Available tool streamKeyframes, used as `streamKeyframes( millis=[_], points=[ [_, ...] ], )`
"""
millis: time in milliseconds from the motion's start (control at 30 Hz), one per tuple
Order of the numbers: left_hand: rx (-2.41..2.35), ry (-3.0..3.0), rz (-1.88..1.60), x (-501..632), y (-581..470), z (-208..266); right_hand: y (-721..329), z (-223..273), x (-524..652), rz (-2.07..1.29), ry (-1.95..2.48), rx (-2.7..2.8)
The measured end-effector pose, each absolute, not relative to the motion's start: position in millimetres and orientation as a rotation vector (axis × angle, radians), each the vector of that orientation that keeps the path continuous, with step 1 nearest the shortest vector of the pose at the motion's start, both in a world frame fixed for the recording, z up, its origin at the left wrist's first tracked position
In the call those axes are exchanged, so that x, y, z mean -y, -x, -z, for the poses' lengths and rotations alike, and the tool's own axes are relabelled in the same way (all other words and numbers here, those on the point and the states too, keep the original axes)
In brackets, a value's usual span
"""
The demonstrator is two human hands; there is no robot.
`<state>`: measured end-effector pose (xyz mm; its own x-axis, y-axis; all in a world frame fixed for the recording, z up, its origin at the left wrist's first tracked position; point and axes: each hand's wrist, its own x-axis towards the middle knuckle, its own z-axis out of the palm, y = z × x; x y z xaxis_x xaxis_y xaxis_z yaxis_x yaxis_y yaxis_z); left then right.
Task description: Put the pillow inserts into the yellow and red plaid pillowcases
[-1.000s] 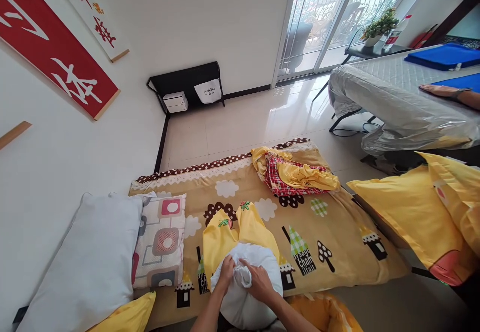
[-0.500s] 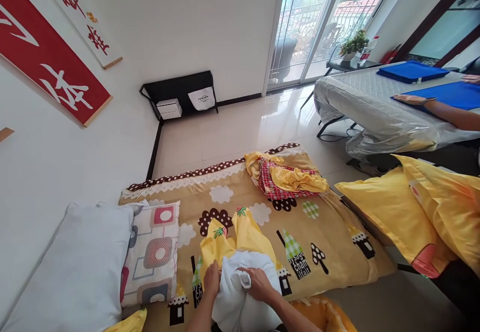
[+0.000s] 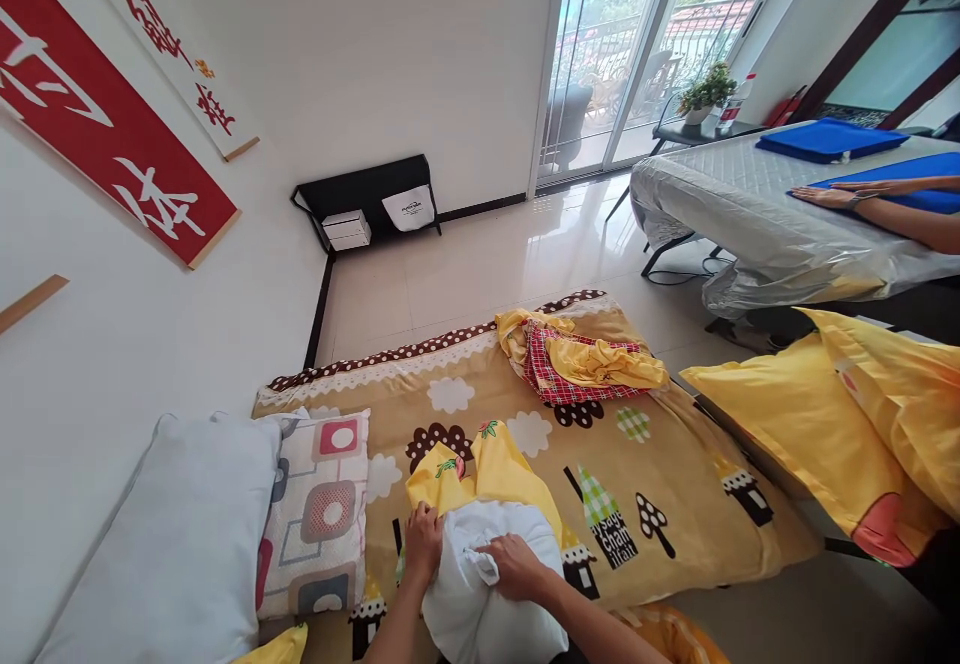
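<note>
A white pillow [image 3: 495, 534] lies partly inside a yellow pillowcase [image 3: 517, 474], whose two far corners carry green leaf prints. At the left side of the opening, my left hand [image 3: 424, 542] has its fingers curled over the pillowcase edge, where it meets the pillow. My right hand [image 3: 516, 566] rests on top of the pillow, fingers closed at a bunched white fold [image 3: 484, 566]. What its fingertips hold is partly hidden by the hand. Beneath everything spreads a tan patterned bed cover [image 3: 465, 394].
To the left lie a large white pillow [image 3: 157, 544] and a patterned pillow [image 3: 322, 514]. Crumpled yellow and red-checked cloth [image 3: 592, 359] sits farther back. On the right, yellow pillows [image 3: 795, 394] stand near a plastic-wrapped mattress [image 3: 750, 194], where another person's hands press blue fabric [image 3: 900, 184].
My left hand has moved slightly up along the pillowcase edge, its fingers now more curled. The view has shifted a little. The other person's two hands have come together on the blue fabric.
</note>
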<state>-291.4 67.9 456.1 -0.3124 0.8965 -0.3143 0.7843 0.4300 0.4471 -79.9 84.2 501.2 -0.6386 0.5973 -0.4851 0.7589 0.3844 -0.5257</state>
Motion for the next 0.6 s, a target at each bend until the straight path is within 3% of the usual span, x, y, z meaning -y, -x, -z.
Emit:
streamKeyframes(
  millis=[400,600],
  points=[
    [-2.044,-1.386,-0.705,-52,269,-466,124,-485,-113,0.985,-1.544,-2.240],
    [-2.103,-1.436,-0.595,-18,264,-486,136,-484,-116,1.013,-1.642,-2.243]
  ],
)
